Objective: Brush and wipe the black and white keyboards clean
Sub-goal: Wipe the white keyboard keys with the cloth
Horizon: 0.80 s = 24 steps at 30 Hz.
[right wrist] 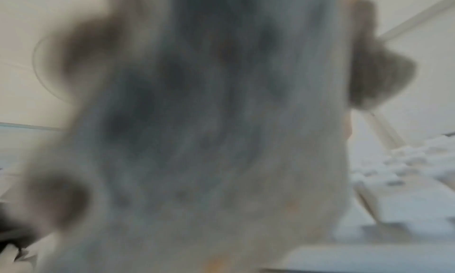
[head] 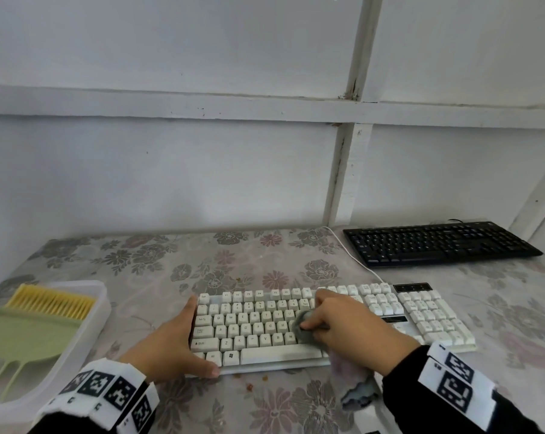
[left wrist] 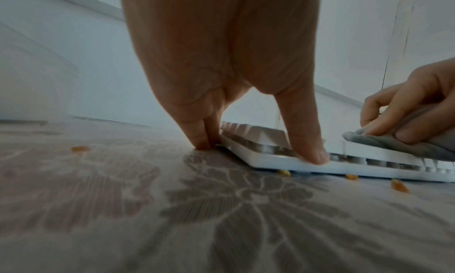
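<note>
Where views are limited: right wrist view is almost filled by the blurred grey cloth (right wrist: pixel 209 121); only a smeared strip of white keys shows at its right edge, and the fingers there cannot be made out.
Cut off: both black sleeves with black-and-white marker bands leave the bottom of the head view; the cloth's loose tail hangs over the front of the table (head: pixel 264 255) near the right wrist.
Left hand (head: pixel 174 343): fingers straight along the left end of the white keyboard (head: pixel 330 321), thumb pressed on its front edge; holds nothing, braces the board.
Left wrist view: fingertips (left wrist: pixel 202 141) meet the floral tablecloth beside the keyboard corner; keycaps seen side-on.
Right hand (head: pixel 336 321): fingers curled round the bunched cloth, pressing it on the keys at mid-board, right of the letter block.
White keyboard: nearest the person, cream keycaps, a dark strip above the number pad, white cable running off toward the back.
Crumbs (left wrist: pixel 399 185): several small orange bits on the tablecloth along the keyboard's front edge; 1 more lies left of the hand.
Left side: clear plastic tray (head: pixel 99 311) holding a green dustpan (head: pixel 23 333) and yellow-bristled brush (head: pixel 52 300); tray partly cut by the frame edge.
Black keyboard (head: pixel 440 242): far right, near the wall, well apart from both hands; key legends too small to read.
</note>
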Each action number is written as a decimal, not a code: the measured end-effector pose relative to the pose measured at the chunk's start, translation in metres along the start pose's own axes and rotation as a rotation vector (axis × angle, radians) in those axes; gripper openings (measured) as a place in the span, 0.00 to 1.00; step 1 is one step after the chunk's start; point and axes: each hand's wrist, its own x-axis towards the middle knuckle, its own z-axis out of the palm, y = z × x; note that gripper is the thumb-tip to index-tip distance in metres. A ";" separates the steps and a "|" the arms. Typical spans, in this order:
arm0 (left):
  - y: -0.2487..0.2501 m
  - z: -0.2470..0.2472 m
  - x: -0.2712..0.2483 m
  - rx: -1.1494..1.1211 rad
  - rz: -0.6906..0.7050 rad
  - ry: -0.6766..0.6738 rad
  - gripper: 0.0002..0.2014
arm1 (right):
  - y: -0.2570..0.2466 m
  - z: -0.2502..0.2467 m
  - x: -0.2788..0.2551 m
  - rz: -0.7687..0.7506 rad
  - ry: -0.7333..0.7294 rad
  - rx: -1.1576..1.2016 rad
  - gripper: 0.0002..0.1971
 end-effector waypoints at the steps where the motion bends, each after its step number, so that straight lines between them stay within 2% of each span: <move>1: 0.000 0.000 0.000 -0.002 -0.005 0.002 0.65 | -0.003 0.002 0.000 -0.013 0.003 0.023 0.10; 6: -0.001 0.000 0.002 -0.009 -0.003 -0.003 0.66 | 0.003 0.004 -0.007 0.007 -0.020 0.018 0.12; 12: -0.005 0.000 0.003 -0.006 0.007 -0.008 0.67 | 0.035 -0.002 -0.020 0.172 0.033 -0.083 0.12; 17: -0.004 0.000 0.001 -0.010 0.001 -0.009 0.66 | 0.028 0.005 -0.030 0.104 0.054 -0.038 0.11; 24: -0.007 -0.002 0.004 0.021 0.005 -0.024 0.71 | 0.067 -0.010 -0.054 0.286 0.042 -0.156 0.15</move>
